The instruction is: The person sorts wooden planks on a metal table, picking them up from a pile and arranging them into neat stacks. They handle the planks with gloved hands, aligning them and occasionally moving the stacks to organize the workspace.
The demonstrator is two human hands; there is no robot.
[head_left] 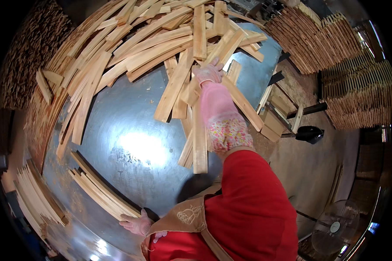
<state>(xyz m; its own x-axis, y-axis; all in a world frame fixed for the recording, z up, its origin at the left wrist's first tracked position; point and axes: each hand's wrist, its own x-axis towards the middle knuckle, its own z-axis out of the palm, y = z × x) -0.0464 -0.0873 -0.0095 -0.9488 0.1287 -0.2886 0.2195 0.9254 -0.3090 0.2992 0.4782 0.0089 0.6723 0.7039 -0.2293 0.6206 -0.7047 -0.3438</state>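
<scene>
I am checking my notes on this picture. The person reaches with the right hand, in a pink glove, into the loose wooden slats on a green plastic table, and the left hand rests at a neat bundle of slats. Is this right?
Not quite. The table is shiny grey metal, not green plastic, as the head view shows. The rest holds: the right hand, in a pink glove, reaches into the loose wooden slats, and the left hand rests at the neat bundle of slats.

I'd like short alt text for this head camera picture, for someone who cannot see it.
A person's gloved right hand reaches into a loose heap of pale wooden slats on a round metal table. The left hand rests at the table's near edge beside a neat bundle of slats. More slats are stacked around the table.
</scene>
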